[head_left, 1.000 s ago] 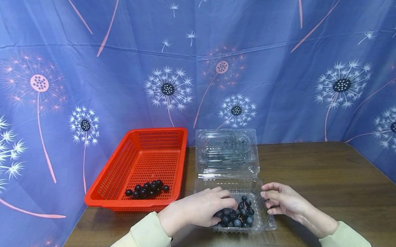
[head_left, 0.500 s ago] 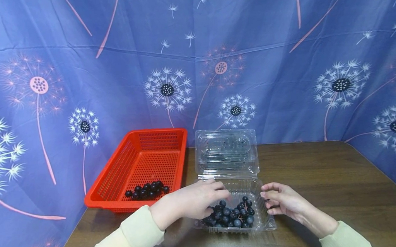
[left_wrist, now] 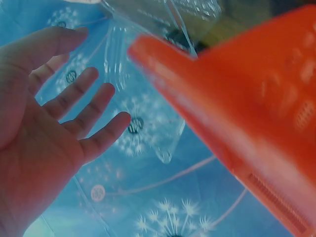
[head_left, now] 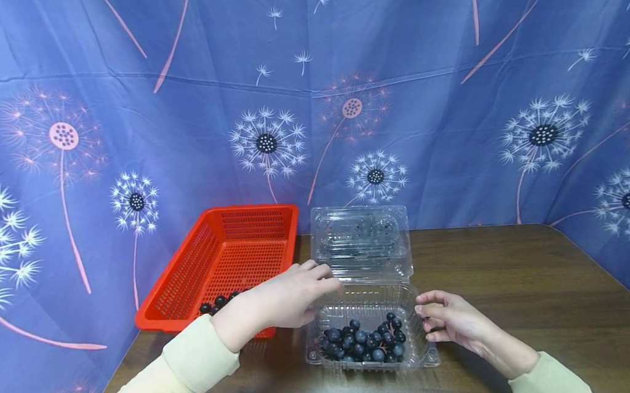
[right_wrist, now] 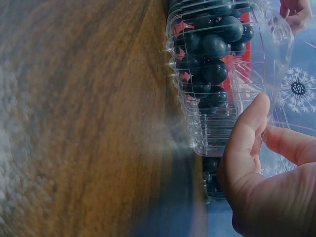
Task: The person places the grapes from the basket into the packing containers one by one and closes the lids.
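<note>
My left hand (head_left: pixel 295 293), fingers loosely bent and holding nothing, is between the red basket (head_left: pixel 290 235) and the clear plastic clamshell box (head_left: pixel 317 335). In the left wrist view that left hand (left_wrist: pixel 54 108) has its fingers spread, palm bare. Dark grapes (head_left: pixel 362 341) lie in the bottom half of the box, and its lid (head_left: pixel 360 242) stands raised at the back. The right hand (head_left: pixel 458 327) pinches the box's right rim; in the right wrist view the thumb of this hand (right_wrist: pixel 276 182) lies against the box's edge. More dark grapes (head_left: pixel 206 308) sit in the basket, partly behind my left forearm.
The brown wooden table (head_left: pixel 493 275) carries the basket at left and the box in the middle. A blue curtain (head_left: pixel 431 119) with a dandelion print hangs behind and at both sides.
My left hand has let go of the grapes and drawn up and left, away from the box. These grapes now lie in the box's left part. The right hand has stayed put.
</note>
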A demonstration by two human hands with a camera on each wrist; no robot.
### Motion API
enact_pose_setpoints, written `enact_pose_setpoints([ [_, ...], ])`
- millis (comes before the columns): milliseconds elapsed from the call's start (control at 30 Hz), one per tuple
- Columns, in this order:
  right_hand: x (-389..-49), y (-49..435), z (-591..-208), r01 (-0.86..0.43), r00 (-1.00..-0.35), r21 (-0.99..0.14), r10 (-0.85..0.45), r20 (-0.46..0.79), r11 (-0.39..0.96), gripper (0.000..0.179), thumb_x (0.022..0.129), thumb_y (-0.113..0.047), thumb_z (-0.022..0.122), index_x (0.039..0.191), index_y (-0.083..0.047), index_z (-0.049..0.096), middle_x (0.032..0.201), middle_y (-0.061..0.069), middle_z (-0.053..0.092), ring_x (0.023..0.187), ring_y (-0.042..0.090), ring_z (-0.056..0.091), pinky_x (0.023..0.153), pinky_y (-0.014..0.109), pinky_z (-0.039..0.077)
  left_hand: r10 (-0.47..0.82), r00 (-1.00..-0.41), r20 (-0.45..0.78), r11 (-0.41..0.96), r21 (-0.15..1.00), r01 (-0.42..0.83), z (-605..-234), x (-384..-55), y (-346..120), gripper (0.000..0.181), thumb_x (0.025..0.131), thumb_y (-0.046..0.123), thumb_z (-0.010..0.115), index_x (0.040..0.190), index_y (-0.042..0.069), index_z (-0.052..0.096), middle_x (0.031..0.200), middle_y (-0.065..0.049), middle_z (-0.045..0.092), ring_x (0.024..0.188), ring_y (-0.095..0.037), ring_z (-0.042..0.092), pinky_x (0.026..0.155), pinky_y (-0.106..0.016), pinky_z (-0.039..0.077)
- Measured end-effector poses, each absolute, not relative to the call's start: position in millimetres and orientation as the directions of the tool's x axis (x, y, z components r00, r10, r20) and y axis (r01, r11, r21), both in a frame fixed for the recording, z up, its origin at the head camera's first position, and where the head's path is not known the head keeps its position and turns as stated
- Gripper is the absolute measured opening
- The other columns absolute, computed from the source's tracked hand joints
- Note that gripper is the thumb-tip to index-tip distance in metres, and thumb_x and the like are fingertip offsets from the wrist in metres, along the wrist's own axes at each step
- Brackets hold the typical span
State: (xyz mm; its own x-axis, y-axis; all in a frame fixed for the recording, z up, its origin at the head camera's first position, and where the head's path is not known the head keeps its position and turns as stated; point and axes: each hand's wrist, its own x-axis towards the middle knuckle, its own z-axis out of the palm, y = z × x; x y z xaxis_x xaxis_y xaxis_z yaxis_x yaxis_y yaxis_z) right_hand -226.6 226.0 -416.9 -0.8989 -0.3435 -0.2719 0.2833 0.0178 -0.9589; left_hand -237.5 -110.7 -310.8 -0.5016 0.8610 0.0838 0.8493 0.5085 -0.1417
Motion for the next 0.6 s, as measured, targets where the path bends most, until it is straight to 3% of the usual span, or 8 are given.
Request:
enact_pose_setpoints([
  [200, -227.2, 225.3, -417.1, 0.282, -0.901, -0.959, -0.336, -0.274, 0.025, 0.037, 0.09, -0.012, 0.058, 0.118, 0.003, 0.039, 0.09, 0.002, 0.055, 0.068, 0.008, 0.058, 0.064, 0.026, 0.054, 0.83, -0.54, 0.141, 0.556, -0.123, 0.822, -300.0, -242.6, -129.3, 0.053, 0.071, 0.009, 0.074, 0.118, 0.023, 0.052, 0.105, 0.005, 0.054, 0.092, -0.015, 0.047, 0.075, -0.031, 0.043],
  [600, -227.7, 225.1, -417.2, 0.281, -0.905, -0.959, -0.324, -0.277, 0.034, 0.039, 0.09, -0.013, 0.06, 0.119, 0.004, 0.04, 0.087, 0.0, 0.055, 0.066, 0.008, 0.058, 0.063, 0.026, 0.054, 0.729, -0.674, 0.119, 0.682, -0.05, 0.73, -302.1, -256.4, -163.7, 0.056, 0.071, 0.011, 0.076, 0.12, 0.024, 0.053, 0.116, 0.004, 0.052, 0.105, -0.019, 0.046, 0.08, -0.037, 0.042],
])
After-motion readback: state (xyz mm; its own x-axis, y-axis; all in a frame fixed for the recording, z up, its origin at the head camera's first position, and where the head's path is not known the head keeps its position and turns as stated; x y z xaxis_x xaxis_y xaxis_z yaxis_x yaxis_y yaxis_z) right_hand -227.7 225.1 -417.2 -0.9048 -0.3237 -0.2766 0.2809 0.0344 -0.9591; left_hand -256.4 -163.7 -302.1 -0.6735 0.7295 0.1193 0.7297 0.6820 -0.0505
